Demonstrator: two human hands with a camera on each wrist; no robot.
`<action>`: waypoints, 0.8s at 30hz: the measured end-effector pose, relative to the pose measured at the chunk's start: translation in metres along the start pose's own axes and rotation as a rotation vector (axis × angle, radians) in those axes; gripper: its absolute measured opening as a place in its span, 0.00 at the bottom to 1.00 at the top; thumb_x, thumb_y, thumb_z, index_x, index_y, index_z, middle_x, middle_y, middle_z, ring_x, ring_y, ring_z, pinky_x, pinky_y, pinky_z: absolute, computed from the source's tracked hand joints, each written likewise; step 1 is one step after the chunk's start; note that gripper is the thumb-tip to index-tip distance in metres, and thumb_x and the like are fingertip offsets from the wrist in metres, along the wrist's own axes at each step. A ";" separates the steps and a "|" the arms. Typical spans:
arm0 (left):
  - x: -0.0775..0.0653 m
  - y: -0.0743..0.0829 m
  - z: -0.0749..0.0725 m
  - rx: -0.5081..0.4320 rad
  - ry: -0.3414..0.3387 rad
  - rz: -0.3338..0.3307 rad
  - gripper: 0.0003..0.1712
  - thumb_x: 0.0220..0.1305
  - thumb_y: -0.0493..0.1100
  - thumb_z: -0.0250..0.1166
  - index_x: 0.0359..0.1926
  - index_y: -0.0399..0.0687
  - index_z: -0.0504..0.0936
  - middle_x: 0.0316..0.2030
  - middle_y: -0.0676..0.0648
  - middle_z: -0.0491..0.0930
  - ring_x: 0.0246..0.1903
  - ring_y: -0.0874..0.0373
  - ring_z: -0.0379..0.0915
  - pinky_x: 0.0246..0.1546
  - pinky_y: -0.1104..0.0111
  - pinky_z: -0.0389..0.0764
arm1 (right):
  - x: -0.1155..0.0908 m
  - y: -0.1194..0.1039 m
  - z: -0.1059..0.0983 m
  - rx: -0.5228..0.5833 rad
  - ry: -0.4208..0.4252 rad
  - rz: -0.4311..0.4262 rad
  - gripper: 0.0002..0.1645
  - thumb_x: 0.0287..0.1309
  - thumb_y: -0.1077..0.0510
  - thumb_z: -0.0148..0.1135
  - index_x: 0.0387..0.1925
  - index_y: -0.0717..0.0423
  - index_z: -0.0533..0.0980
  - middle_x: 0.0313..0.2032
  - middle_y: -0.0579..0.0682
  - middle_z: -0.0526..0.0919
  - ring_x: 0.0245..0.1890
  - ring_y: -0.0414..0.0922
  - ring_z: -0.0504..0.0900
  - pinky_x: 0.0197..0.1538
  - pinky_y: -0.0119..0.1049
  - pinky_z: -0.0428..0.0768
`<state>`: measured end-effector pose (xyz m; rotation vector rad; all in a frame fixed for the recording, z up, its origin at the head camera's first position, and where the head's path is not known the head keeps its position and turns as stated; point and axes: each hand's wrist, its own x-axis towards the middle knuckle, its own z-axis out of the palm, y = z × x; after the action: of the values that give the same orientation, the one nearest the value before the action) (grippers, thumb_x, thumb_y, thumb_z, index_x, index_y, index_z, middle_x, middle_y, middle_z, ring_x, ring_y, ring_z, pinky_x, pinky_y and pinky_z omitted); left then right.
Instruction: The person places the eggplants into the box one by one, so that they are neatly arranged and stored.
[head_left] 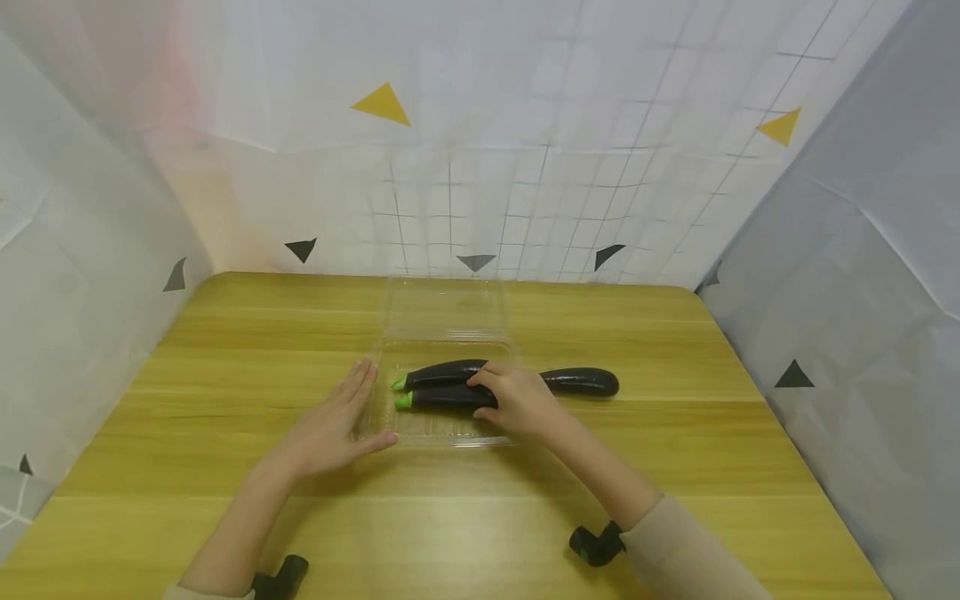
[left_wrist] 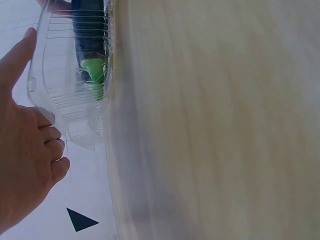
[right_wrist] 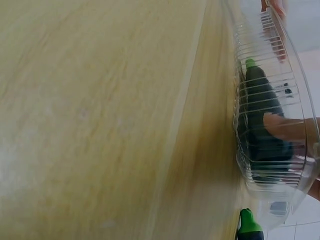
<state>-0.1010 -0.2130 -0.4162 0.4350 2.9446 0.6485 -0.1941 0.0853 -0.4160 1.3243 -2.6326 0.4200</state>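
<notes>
A clear plastic clamshell box (head_left: 435, 427) lies with two dark eggplants side by side in its base, green stems pointing left. My right hand (head_left: 521, 400) grips the near eggplant (head_left: 450, 397) by its right part, with the thumb inside the box in the right wrist view. The far eggplant (head_left: 447, 372) lies just behind it, its right end hidden by the hand. My left hand (head_left: 330, 423) rests at the box's left side, fingers extended, thumb by the front corner. In the left wrist view the thumb (left_wrist: 19, 57) lies along the rim.
A third eggplant (head_left: 581, 382) lies outside the box on the right, its green stem (right_wrist: 246, 220) showing in the right wrist view. The box's transparent lid (head_left: 446, 308) is folded back behind the base. White sheets (head_left: 525, 100) wall the wooden table (head_left: 450, 533) at the back and sides.
</notes>
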 end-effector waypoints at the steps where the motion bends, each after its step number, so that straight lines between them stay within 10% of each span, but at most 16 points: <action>1: 0.000 0.000 0.000 -0.001 0.001 -0.001 0.60 0.60 0.71 0.58 0.76 0.42 0.39 0.75 0.41 0.34 0.73 0.42 0.34 0.65 0.44 0.55 | 0.001 0.000 0.000 -0.014 -0.001 0.006 0.24 0.47 0.49 0.76 0.47 0.51 0.81 0.46 0.46 0.82 0.40 0.43 0.83 0.36 0.37 0.82; 24: 0.000 -0.001 0.001 0.006 0.000 -0.001 0.60 0.60 0.71 0.58 0.76 0.42 0.38 0.75 0.41 0.34 0.73 0.44 0.33 0.67 0.47 0.53 | -0.004 0.005 0.001 -0.005 0.078 -0.022 0.33 0.39 0.40 0.78 0.49 0.48 0.81 0.45 0.43 0.82 0.39 0.43 0.83 0.32 0.35 0.81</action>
<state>-0.1017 -0.2136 -0.4180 0.4334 2.9475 0.6402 -0.1953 0.0909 -0.4187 1.3065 -2.5520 0.4517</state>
